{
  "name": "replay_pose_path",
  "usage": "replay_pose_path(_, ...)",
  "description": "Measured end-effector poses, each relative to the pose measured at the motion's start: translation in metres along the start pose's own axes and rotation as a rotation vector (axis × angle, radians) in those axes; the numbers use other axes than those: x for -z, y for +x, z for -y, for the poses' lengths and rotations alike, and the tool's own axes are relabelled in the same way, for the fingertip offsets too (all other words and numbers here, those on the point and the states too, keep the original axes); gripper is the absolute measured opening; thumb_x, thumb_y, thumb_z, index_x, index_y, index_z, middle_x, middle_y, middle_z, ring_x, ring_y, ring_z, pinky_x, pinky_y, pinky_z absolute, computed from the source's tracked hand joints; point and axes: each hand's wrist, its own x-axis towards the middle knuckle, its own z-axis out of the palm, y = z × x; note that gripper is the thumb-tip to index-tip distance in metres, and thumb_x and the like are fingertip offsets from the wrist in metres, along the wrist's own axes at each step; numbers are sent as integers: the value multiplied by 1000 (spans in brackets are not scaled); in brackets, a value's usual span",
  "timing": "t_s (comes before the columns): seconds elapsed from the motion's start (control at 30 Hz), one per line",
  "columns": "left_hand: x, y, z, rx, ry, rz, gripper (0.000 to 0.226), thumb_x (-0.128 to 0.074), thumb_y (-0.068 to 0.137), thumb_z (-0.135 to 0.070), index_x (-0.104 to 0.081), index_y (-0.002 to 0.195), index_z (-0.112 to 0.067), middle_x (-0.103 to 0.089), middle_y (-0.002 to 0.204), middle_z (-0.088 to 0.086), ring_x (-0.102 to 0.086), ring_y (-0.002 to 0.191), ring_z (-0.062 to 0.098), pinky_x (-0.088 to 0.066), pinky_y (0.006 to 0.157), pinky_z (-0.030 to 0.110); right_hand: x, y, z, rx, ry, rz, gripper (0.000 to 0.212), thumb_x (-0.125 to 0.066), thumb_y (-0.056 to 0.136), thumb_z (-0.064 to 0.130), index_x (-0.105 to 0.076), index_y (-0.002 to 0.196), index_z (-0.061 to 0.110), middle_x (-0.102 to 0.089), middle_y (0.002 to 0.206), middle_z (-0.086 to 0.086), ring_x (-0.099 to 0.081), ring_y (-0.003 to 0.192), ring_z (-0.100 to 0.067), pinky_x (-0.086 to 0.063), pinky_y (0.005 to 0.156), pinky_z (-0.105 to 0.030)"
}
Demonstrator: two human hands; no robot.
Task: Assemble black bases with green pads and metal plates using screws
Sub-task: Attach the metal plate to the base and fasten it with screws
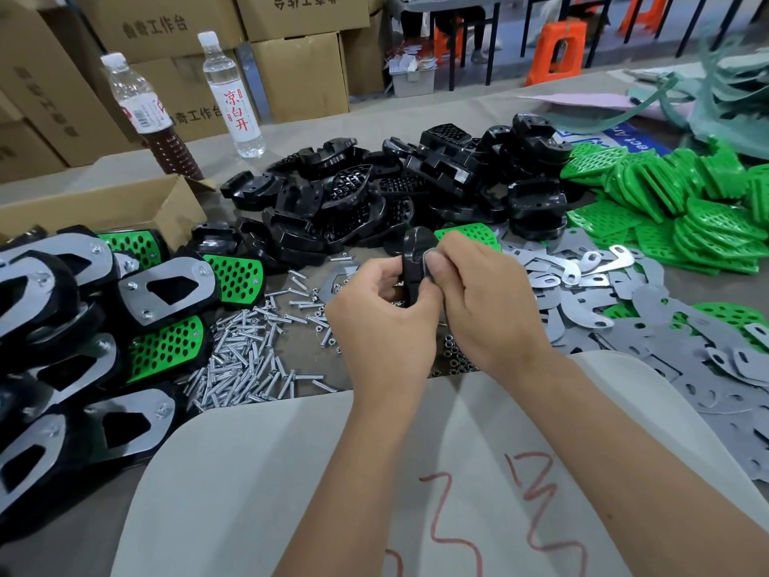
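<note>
Both hands grasp one black base (416, 260) held on edge above the table centre: the left hand (380, 326) curls round its near left side and the right hand (478, 301) pinches its right edge with the thumb on top. Loose screws (249, 360) lie just left of the hands, finished assemblies (166, 293) further left, and grey metal plates (624, 310) spread to the right. Beyond the hands sits a heap of black bases (416, 189), with green pads (686, 206) piled at far right

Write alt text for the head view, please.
Both hands, left hand and right hand, grip one black plastic base on edge over loose silver screws. Finished green-padded assemblies lie left; grey metal plates and green perforated pads right.
</note>
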Motion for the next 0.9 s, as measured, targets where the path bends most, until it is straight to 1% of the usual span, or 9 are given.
replay_pose_path(0.07, 0, 2, 3, 6, -7, 3, 19, -83, 82, -13, -73, 86, -28, -71, 76, -23, -68, 77, -7, -46, 68, 5, 0, -2, -3, 16, 34, 48, 22, -42, 107, 23, -47, 90, 10, -50, 80, 5, -44, 73, -20, -38, 65, -42)
replay_pose_path(0.13, 1, 2, 3, 6, -4, 14, 14, -83, 83, -14, -76, 89, -25, -72, 78, -21, -69, 79, -6, -47, 70, 6, -1, -1, -1, 20, -8, 27, 25, -41, 107, 23, -44, 85, 13, -46, 75, 6, -43, 69, -21, -38, 61, -44)
replay_pose_path(0.23, 0, 0, 0, 11, -11, 14, 11, -83, 84, -18, -76, 89, -26, -74, 78, -21, -70, 79, -6, -49, 71, 8, -1, 0, -1, -8, -19, -21, 32, -44, 108, 26, -40, 78, 16, -43, 66, 8, -43, 64, -20, -36, 58, -42)
replay_pose_path(0.33, 1, 0, 1, 19, 6, 24, 14, -83, 83, -18, -75, 88, -29, -73, 79, -22, -69, 81, -6, -51, 74, 10, -1, -1, -4, -6, 54, 2, 18, -46, 106, 21, -47, 90, 12, -52, 79, 7, -47, 73, -18, -38, 64, -39)
replay_pose_path(0.47, 2, -1, -3, 8, 37, 35, 30, -82, 81, -17, -67, 80, -43, -70, 75, -32, -68, 79, -8, -51, 73, 10, -2, 2, 0, -16, -22, -43, 33, -40, 108, 29, -41, 80, 12, -44, 63, 6, -41, 60, -20, -36, 56, -44)
replay_pose_path(0.6, 2, 0, -2, 7, 20, 24, 23, -83, 83, -17, -70, 83, -37, -72, 75, -25, -69, 78, -4, -51, 72, 10, -1, -1, -4, 0, 29, 9, 24, -40, 107, 28, -46, 91, 11, -53, 76, 4, -46, 70, -20, -36, 63, -41)
replay_pose_path(0.73, 1, -1, -5, 11, 36, 31, 30, -82, 83, -18, -66, 79, -43, -69, 74, -33, -68, 80, -7, -49, 73, 7, -2, 2, 0, -12, -35, -43, 33, -40, 109, 29, -36, 79, 15, -39, 60, 9, -36, 56, -16, -29, 54, -40)
replay_pose_path(0.83, 1, 0, -2, 33, 15, 21, 20, -82, 83, -18, -73, 84, -35, -72, 76, -26, -70, 79, -4, -52, 74, 12, -3, -1, -3, -33, 42, -5, 27, -39, 108, 30, -43, 87, 13, -51, 70, 5, -46, 63, -19, -35, 60, -42)
replay_pose_path(0.9, 1, 1, -1, 36, 14, 35, 18, -83, 83, -16, -74, 86, -32, -73, 78, -24, -70, 80, -5, -53, 75, 12, -3, 0, -3, -15, 34, 4, 26, -38, 108, 28, -42, 87, 11, -49, 71, 4, -44, 65, -19, -37, 60, -43)
